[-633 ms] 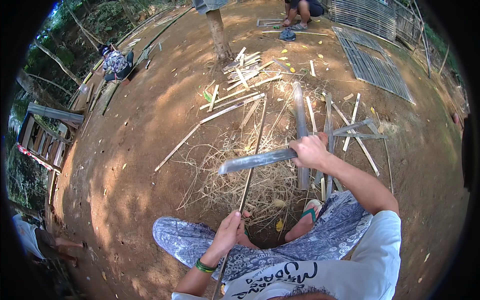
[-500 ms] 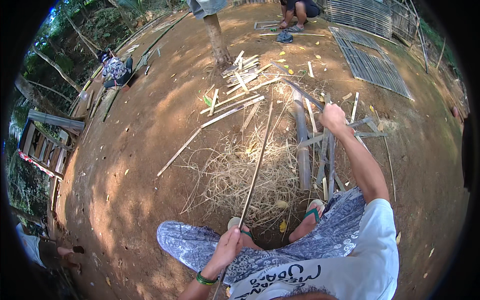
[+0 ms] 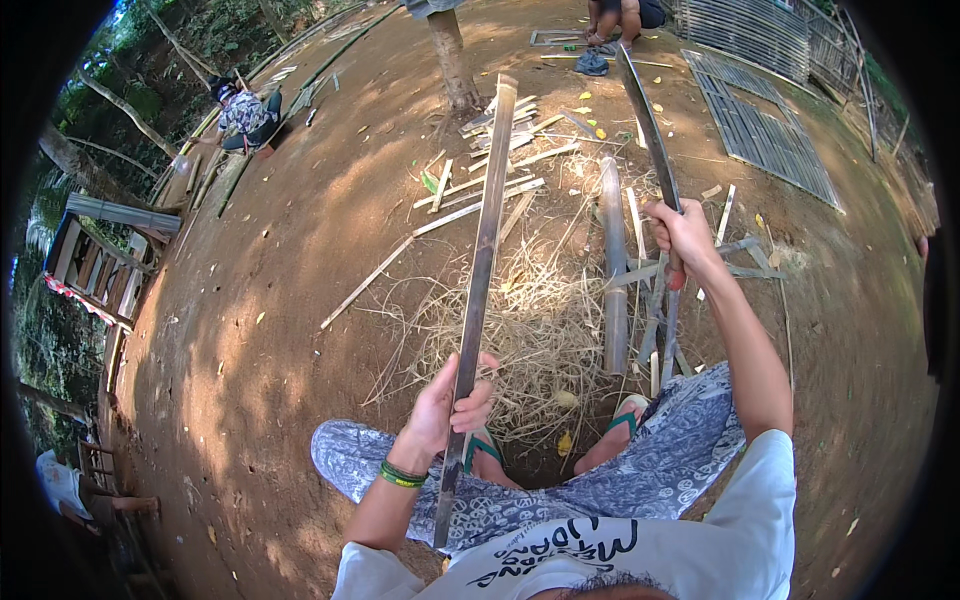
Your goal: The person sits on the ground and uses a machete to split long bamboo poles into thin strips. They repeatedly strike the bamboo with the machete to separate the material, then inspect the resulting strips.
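My left hand (image 3: 455, 405) is closed around a long dark bamboo strip (image 3: 487, 230), its broad face toward me. The strip slants from above my lap up over the shavings. In my right hand (image 3: 685, 235) is the handle of a machete (image 3: 648, 125), blade raised and pointing away from me. Blade and strip are apart. Beneath them lies a heap of pale bamboo shavings (image 3: 530, 345). Just left of the machete, a bamboo pole (image 3: 614, 280) rests on the ground, beside several crossed slats (image 3: 650, 325) below my right hand.
Cut bamboo pieces (image 3: 465, 200) lie scattered ahead, near a tree trunk (image 3: 455, 65). Woven bamboo panels (image 3: 765, 125) lie at the far right. One person (image 3: 245, 115) sits far left; another (image 3: 620, 20) crouches at the back. A small wooden structure (image 3: 100, 265) stands left.
My left hand has moved up and forward, and the strip has turned from its thin edge to its broad face. The machete has swung from pointing far left to standing more upright.
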### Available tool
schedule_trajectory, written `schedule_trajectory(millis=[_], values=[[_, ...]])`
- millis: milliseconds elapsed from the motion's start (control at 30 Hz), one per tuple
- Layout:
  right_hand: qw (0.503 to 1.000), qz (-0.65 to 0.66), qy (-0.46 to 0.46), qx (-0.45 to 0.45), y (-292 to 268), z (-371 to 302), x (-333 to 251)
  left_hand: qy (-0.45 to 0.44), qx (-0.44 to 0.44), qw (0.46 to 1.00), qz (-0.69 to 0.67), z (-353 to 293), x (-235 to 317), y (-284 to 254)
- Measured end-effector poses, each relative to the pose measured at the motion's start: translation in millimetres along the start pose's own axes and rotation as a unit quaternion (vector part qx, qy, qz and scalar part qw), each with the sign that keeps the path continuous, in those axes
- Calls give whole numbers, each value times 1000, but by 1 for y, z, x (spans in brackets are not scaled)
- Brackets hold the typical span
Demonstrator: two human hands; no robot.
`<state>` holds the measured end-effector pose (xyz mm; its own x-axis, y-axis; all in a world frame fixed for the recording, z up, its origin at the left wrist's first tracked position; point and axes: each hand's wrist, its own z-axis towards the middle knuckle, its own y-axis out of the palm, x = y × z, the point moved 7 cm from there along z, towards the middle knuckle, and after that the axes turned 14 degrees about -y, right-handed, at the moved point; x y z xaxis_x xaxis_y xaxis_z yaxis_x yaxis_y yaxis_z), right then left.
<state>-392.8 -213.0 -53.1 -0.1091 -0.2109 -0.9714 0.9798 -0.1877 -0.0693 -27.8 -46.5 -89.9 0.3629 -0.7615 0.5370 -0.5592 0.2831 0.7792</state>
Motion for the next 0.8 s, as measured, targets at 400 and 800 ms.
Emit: schedule_trajectory(millis=[400, 800], values=[[978, -134, -154, -36, 48, -44, -61, 136, 93, 969, 185, 51, 86, 53], [829, -329, -430, -141, 114, -99, -88, 125, 175, 940, 266, 75, 59, 64]])
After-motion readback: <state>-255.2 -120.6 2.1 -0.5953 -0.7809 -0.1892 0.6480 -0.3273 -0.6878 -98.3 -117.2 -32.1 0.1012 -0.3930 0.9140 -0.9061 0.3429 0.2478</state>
